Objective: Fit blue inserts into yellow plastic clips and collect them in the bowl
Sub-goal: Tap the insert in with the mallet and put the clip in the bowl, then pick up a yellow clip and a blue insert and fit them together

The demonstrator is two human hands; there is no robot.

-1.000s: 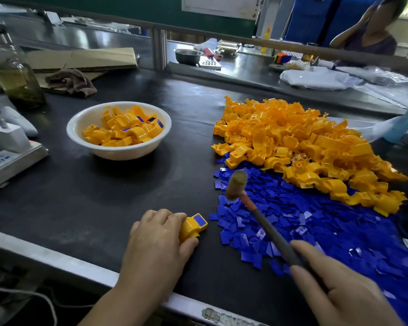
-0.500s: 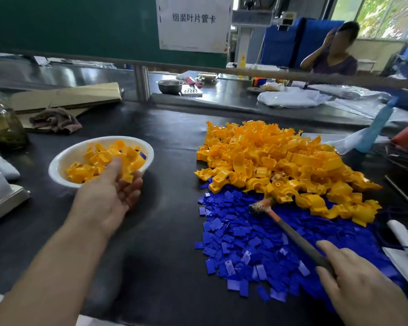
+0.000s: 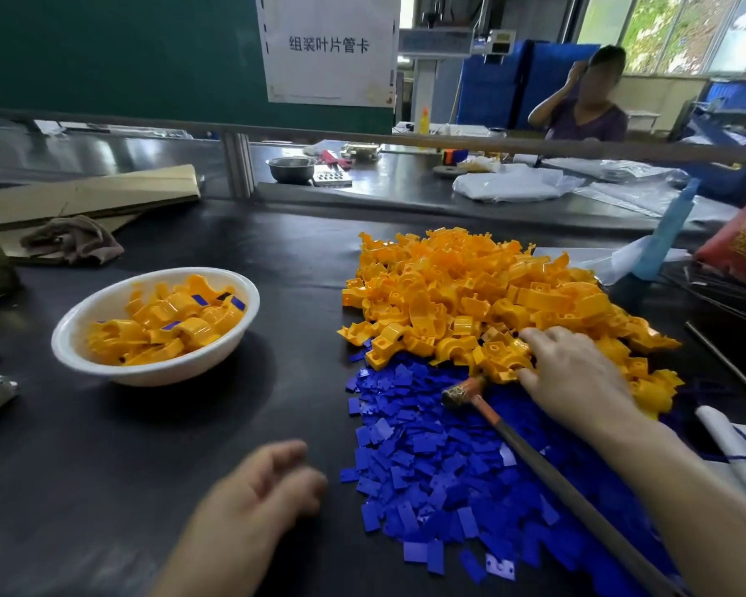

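Head view gives us the heap of yellow clips [image 3: 470, 295] first, spread over the right half of the surface [image 3: 190, 445] toward its far edge. The blue inserts [image 3: 427, 458] are fanned out just nearer to us, and the two heaps touch along one seam. Our right hand [image 3: 578, 377] lies on the near rim of the yellow heap, index finger and thumb bracketing one clip. We cannot tell whether they have closed on it or merely rest there. Our left hand [image 3: 259, 489] hovers near the near edge of the surface, just left of the blue inserts. Its fingers are loosely curled and hold nothing, though it is blurred. Toward the left edge sits the white bowl [image 3: 147, 372], partly filled with clips, some showing blue. A hammer [image 3: 530, 450] lies across the blue heap, head by the seam, handle running toward the near right corner beside our right forearm. No hand appears to grip it.

We judge the step in hand to be fetching a fresh clip. To do it well, we should lift a single clip clear rather than rake several loose. The left hand should take one insert from the thin near-left fringe of the blue heap, where pieces lie singly. We should then seat the pair on bare surface apart from both heaps, so any tap lands on a steady piece.
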